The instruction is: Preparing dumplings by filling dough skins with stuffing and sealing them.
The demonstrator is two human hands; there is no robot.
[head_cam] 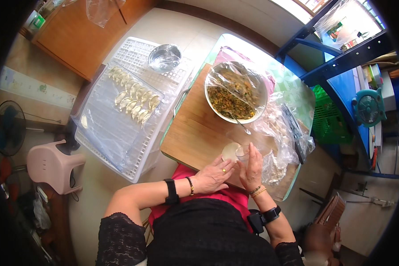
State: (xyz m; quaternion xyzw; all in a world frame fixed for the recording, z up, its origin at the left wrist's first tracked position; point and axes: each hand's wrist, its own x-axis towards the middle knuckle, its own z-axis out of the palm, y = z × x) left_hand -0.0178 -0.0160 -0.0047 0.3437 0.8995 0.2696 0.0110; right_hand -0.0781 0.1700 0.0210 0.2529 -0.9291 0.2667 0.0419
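Note:
A flat round dough wrapper [230, 152] lies on the wooden board [188, 133] near its front edge. My left hand [210, 176] is palm down, its fingertips at the wrapper's near edge. A small clear cup [242, 152] stands at the wrapper's right side, between the thumb and fingers of my right hand [252, 164]. Behind them is a metal bowl [208, 105] of chopped filling, partly covered by plastic film, with a spoon [244, 128] leaning out over the rim. To the left, several folded dumplings [131, 106] lie in rows on a clear plastic-covered tray [106, 133].
The tray rests on a white plastic crate [143, 163], with a film-covered metal bowl [165, 58] behind it. Right of my hand are a floury plastic bag [274, 166] and a dark knife-like tool [293, 131]. A pink stool [51, 164] stands at left, a green basket [329, 119] at right.

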